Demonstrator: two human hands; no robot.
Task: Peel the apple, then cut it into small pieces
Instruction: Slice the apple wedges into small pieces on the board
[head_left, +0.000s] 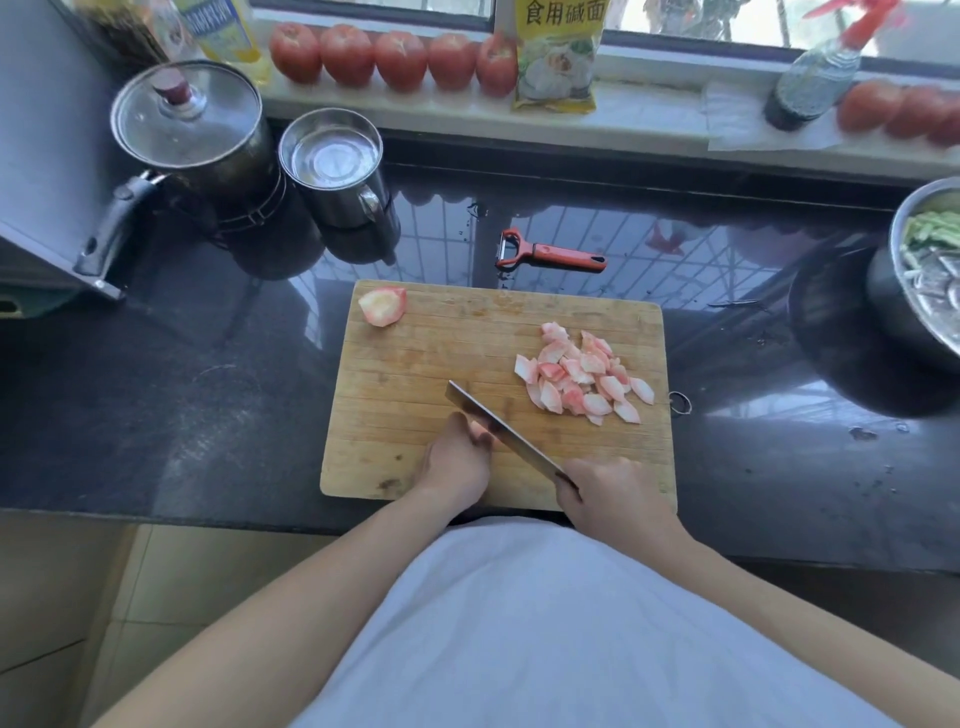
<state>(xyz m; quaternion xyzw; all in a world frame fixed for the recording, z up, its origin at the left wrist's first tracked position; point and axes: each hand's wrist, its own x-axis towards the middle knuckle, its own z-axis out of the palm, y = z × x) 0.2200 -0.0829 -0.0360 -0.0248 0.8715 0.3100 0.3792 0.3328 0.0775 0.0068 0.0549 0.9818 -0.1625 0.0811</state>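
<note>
A wooden cutting board (415, 364) lies on the dark counter. A heap of small pinkish apple pieces (582, 376) sits on its right half. One peeled apple chunk (383, 306) rests at the board's far left corner. My right hand (608, 493) grips the handle of a cleaver (498, 428), whose blade runs diagonally up-left over the board. My left hand (457, 457) is curled against the blade's left side, fingers pressed on something mostly hidden under them; a pinkish bit shows at the fingertips.
A red-handled peeler (550, 253) lies on the counter behind the board. A lidded pot (192, 124) and steel mug (337, 166) stand back left. A steel bowl of vegetables (930, 270) sits at the right. Tomatoes (395, 57) line the windowsill.
</note>
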